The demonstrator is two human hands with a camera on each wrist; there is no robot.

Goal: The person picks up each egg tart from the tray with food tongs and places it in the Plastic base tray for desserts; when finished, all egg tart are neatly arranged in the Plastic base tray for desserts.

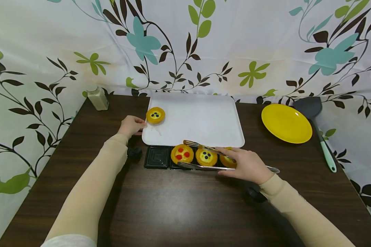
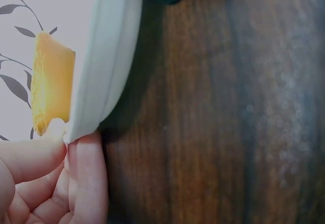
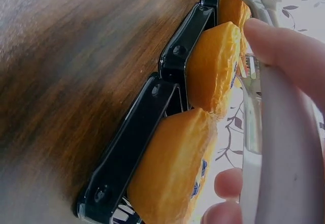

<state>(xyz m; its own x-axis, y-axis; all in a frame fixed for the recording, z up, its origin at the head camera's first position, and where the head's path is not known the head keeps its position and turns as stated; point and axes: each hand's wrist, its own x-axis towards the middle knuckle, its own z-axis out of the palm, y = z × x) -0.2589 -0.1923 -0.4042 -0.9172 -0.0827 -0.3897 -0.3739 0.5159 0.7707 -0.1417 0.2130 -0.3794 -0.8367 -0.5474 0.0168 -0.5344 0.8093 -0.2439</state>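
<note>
My left hand (image 1: pixel 131 126) pinches the left rim of a white tray (image 1: pixel 201 120), thumb on top and fingers beneath in the left wrist view. On that tray, near the hand, sits a tart (image 1: pixel 155 115) with dark blue dots. My right hand (image 1: pixel 248 165) holds metal tongs (image 1: pixel 198 167), whose spread arms lie over a black sectioned plastic tray (image 1: pixel 156 157). That tray holds a tart with red dots (image 1: pixel 182 154), a blue-dotted tart (image 1: pixel 206 157) and a third tart (image 1: pixel 228 161) partly hidden by the tongs and hand. Its leftmost compartment is bare.
A yellow plate (image 1: pixel 287 123) lies at the right, beside a dark spatula (image 1: pixel 327 152) with a pale green handle. At the back left of the brown table (image 1: pixel 173 206) stands a glass shaker (image 1: pixel 98 98). A patterned curtain (image 1: pixel 185 44) hangs behind.
</note>
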